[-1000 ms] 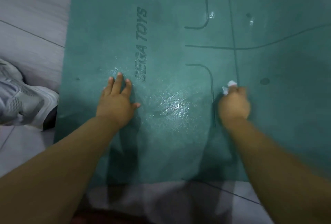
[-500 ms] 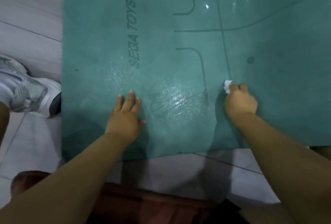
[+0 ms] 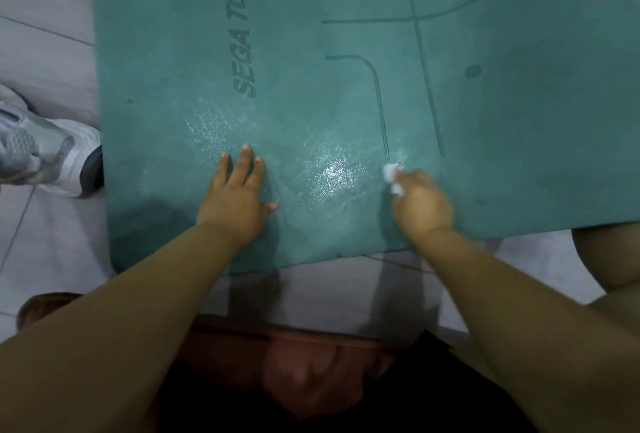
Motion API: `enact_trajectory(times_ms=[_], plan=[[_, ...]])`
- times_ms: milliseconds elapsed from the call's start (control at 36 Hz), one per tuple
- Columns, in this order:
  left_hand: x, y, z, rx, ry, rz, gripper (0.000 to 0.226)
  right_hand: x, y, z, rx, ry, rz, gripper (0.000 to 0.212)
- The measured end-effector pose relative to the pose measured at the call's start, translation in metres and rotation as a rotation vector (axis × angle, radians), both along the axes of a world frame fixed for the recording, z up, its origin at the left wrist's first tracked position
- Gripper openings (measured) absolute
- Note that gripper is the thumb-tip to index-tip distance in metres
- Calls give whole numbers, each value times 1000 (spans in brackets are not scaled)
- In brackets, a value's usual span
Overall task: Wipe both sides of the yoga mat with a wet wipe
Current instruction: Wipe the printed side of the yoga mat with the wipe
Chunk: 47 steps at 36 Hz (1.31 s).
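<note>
Teal foam yoga mat (image 3: pixel 311 51) lies flat on grey tiled floor (image 3: pixel 45 51). L hand (image 3: pixel 235 197) flat, fingers spread, pressing mat; R hand (image 3: pixel 424 204) clenched round crumpled white wet wipe (image 3: pixel 393 179) on mat's near end.

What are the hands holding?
The right hand grips a bunched wet wipe, only its end poking out. The left hand lies flat on the mat, holding nothing.

Dim, bluish light; glare on the wet yoga mat (image 3: pixel 339 169), soft arm shadows, motion-blurred right hand (image 3: pixel 420 202), wide-angle edge bending.
</note>
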State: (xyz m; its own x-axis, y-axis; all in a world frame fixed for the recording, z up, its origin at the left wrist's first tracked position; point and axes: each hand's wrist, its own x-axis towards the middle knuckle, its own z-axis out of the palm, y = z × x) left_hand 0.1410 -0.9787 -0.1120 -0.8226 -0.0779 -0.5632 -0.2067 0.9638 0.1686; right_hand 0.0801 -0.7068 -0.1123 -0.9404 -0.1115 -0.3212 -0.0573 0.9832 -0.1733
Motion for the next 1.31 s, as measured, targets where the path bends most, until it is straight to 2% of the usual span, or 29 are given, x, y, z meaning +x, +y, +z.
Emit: enact_trajectory(times_ms=[83,139,194,278,333,389,444,500,556,611,667,750,833,917,972,1000,1083,1139,1222,1306], plan=[[1,-1,-3,-10,18,-1,79,-19,26,8,86,22,-293,33],[1,0,-4,-15,23,0,79,-6,13,8,88,-11,-340,30],[1,1,-5,-19,22,2,79,21,-14,3,14,-22,-317,36],[-2,2,-2,-23,13,7,78,70,-61,2,-137,-29,-47,55],[-5,4,1,-17,-13,18,77,91,-78,4,-233,-82,212,46],[-6,8,6,-31,-50,8,75,97,-70,3,-254,-35,435,40],[-5,15,10,-44,-90,-22,75,86,-50,1,-204,-3,500,38],[-2,22,14,-38,-112,-59,76,65,-25,5,-63,6,357,36],[2,27,14,-38,-116,-101,76,43,5,9,116,-74,34,32],[6,29,13,-64,-102,-148,73,32,27,23,134,-156,-306,30],[9,31,12,-82,-81,-171,71,32,30,28,116,-154,-447,32],[11,31,12,-87,-61,-178,69,55,-1,21,-27,-176,-347,33],[11,32,14,-61,-51,-170,68,86,-38,17,-161,-234,-15,36],[14,36,16,-50,-40,-202,67,91,-46,18,-83,-284,290,36],[17,40,19,-51,-49,-246,70,77,-33,23,45,-304,372,34],[19,43,20,-56,-59,-268,74,68,-24,25,108,-306,354,34],[24,53,21,-88,-88,-366,86,39,13,37,212,-239,76,34],[26,61,19,-106,-95,-486,89,24,37,45,256,-186,-34,29],[24,73,14,-137,-102,-616,86,11,59,53,291,-187,-42,33],[18,83,16,-149,-94,-685,73,6,65,62,302,-209,34,36]])
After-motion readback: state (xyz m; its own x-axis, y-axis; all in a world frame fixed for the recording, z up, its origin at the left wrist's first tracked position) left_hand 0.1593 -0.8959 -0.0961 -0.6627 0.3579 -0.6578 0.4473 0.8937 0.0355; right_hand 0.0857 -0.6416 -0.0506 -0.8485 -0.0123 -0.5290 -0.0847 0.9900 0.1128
